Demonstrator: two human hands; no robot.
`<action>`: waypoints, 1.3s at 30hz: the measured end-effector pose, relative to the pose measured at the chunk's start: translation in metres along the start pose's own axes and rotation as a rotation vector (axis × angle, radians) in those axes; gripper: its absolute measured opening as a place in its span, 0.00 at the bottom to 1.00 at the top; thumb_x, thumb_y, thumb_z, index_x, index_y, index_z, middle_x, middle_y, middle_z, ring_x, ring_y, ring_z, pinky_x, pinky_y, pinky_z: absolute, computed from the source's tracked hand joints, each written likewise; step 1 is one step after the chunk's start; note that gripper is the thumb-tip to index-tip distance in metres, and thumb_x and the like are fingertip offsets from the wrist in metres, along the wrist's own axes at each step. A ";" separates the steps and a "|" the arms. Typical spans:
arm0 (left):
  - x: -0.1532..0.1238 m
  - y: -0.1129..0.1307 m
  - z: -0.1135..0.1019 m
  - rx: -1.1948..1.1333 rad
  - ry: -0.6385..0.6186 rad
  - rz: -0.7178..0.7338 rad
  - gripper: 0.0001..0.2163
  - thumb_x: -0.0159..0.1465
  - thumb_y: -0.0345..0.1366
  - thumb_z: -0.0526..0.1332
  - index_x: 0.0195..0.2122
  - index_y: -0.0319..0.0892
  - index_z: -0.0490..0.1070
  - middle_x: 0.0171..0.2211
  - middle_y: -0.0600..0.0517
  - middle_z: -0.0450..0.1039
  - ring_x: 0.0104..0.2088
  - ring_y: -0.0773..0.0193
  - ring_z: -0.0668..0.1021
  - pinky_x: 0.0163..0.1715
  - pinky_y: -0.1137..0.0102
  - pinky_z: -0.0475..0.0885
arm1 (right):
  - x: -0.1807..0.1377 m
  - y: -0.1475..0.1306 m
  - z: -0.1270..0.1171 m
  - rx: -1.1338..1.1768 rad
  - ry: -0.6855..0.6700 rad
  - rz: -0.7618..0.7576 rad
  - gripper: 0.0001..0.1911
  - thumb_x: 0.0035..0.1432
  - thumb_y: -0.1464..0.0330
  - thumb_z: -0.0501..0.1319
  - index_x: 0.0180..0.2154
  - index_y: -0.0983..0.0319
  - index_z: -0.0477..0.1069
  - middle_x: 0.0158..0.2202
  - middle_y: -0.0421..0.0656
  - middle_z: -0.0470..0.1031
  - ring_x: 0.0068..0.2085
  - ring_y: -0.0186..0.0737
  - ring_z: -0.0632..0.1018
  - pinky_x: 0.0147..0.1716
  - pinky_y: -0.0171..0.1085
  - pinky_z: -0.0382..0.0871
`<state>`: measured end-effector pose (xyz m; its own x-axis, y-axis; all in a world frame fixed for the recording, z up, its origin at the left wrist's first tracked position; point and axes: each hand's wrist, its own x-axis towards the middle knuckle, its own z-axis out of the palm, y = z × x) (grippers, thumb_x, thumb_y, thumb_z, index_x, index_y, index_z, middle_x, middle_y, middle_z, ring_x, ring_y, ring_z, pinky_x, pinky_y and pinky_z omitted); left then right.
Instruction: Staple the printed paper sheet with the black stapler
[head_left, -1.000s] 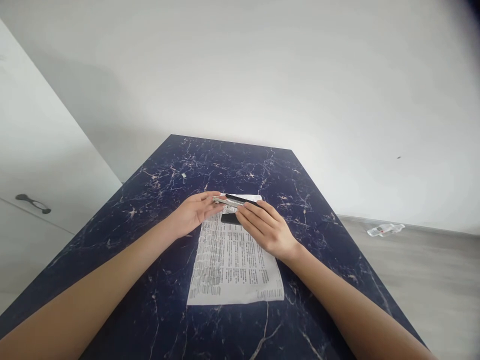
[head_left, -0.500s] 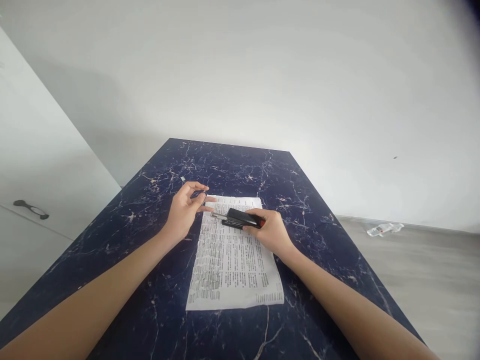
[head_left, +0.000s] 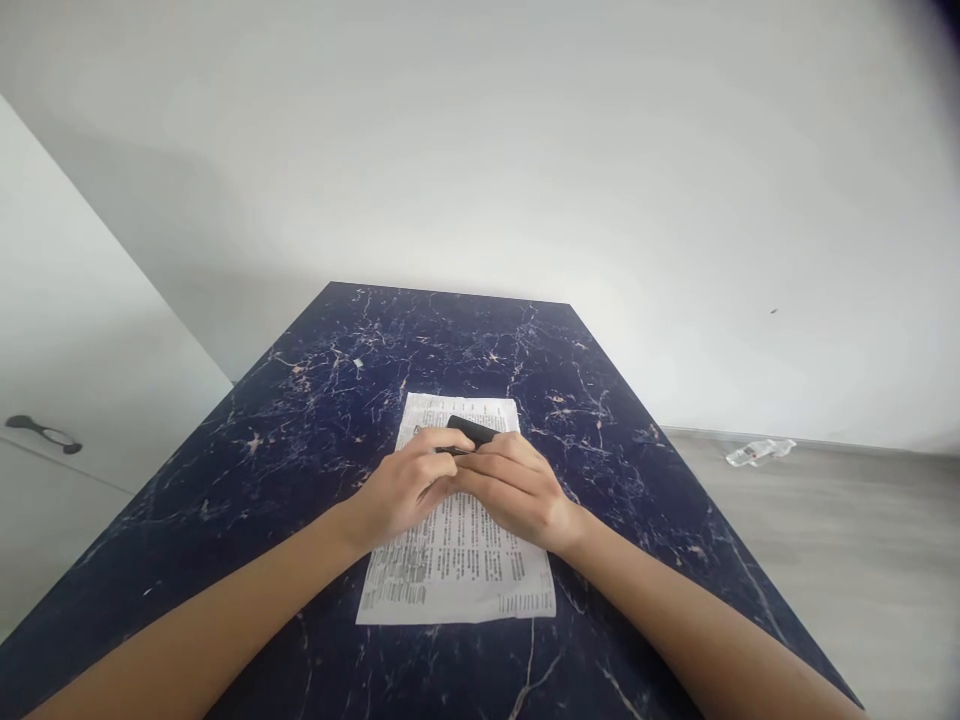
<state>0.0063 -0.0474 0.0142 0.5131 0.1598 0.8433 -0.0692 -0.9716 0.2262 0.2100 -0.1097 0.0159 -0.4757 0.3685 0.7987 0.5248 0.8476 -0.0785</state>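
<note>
Both hands meet around a black stapler (head_left: 471,428) held above the upper part of a printed sheet of paper (head_left: 472,555). My right hand (head_left: 521,488) is closed around its right end and lower side. On the other side, my left hand (head_left: 405,487) has its fingers closed on the stapler, near the right fingertips. Only the stapler's black top shows well, and the hands hide most of its body. The sheet lies flat, its middle partly covered by my hands.
The dark blue marbled table (head_left: 442,335) narrows toward a pale wall (head_left: 480,150). A small pale scrap (head_left: 358,363) lies on its far left part. At the left stands a white cabinet with a dark handle (head_left: 45,434). A clear plastic item (head_left: 759,452) lies on the floor at right.
My left hand has moved down and right onto the stapler. My right hand has shifted its hold and turned over the stapler's near side. The metal strip sticking out at left is now mostly hidden.
</note>
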 end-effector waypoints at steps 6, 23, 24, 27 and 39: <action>-0.001 -0.035 -0.032 0.288 0.080 -0.176 0.08 0.76 0.40 0.54 0.48 0.45 0.70 0.41 0.49 0.78 0.43 0.59 0.82 0.45 0.63 0.81 | -0.006 0.048 -0.022 -0.127 0.099 0.308 0.08 0.66 0.74 0.65 0.42 0.54 0.79 0.42 0.39 0.84 0.43 0.45 0.82 0.43 0.48 0.76; -0.049 -0.132 -0.089 0.792 -0.537 -0.976 0.25 0.76 0.46 0.45 0.69 0.44 0.62 0.72 0.42 0.59 0.72 0.42 0.60 0.66 0.37 0.56 | -0.090 0.172 -0.059 -0.423 -0.086 0.975 0.09 0.59 0.64 0.61 0.37 0.58 0.81 0.43 0.46 0.83 0.46 0.52 0.78 0.51 0.50 0.69; -0.048 -0.132 -0.089 0.796 -0.528 -0.952 0.24 0.75 0.45 0.46 0.67 0.42 0.65 0.69 0.40 0.64 0.69 0.42 0.65 0.65 0.38 0.60 | -0.089 0.171 -0.059 -0.426 -0.082 0.976 0.10 0.60 0.64 0.61 0.39 0.58 0.81 0.44 0.47 0.83 0.46 0.52 0.78 0.51 0.50 0.69; -0.045 -0.129 -0.088 0.806 -0.491 -0.901 0.21 0.74 0.43 0.50 0.63 0.39 0.66 0.61 0.38 0.72 0.60 0.42 0.74 0.58 0.46 0.70 | -0.090 0.171 -0.059 -0.418 -0.084 0.989 0.12 0.61 0.63 0.61 0.44 0.59 0.79 0.43 0.47 0.83 0.45 0.51 0.79 0.49 0.49 0.71; -0.050 -0.135 -0.094 0.827 -0.344 -0.782 0.11 0.68 0.34 0.57 0.42 0.43 0.80 0.46 0.43 0.76 0.50 0.49 0.77 0.55 0.57 0.71 | -0.090 0.172 -0.059 -0.439 -0.135 1.009 0.10 0.59 0.64 0.61 0.41 0.59 0.78 0.39 0.46 0.81 0.44 0.52 0.76 0.47 0.47 0.69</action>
<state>-0.0903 0.0919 -0.0125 0.3819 0.8269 0.4128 0.8732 -0.4691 0.1318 0.3847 -0.0195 -0.0346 0.2527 0.8747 0.4136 0.9066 -0.0648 -0.4170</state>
